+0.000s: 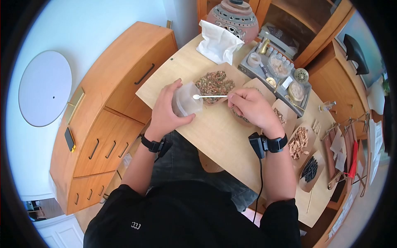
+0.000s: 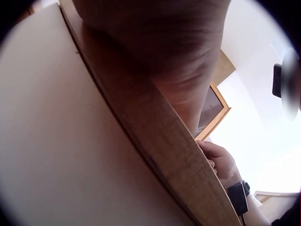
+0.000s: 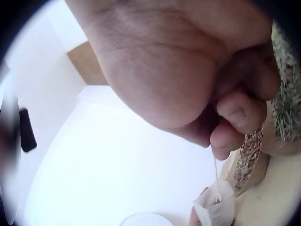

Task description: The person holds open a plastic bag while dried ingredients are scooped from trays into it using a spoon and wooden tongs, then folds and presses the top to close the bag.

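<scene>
At the left of the pale wooden bench (image 1: 215,130), the person's left hand (image 1: 163,112) grasps a translucent white plastic container (image 1: 187,104), its fingers and thumb round the sides. A slender white spoon (image 1: 213,96) lies level across from the right, its rounded tip at the container's mouth. Just beyond sits a heap of red-and-green dried plant mix (image 1: 214,84), with a crumpled white bag (image 1: 219,43) farther off. The right hand (image 1: 253,108) pinches the spoon's handle between thumb and fingers. Beyond it, a grey rectangular tray (image 1: 252,75) carries small vessels. Farther right lie light-brown wood chips (image 1: 298,142), then, nearer, short black sticks (image 1: 309,169).
</scene>
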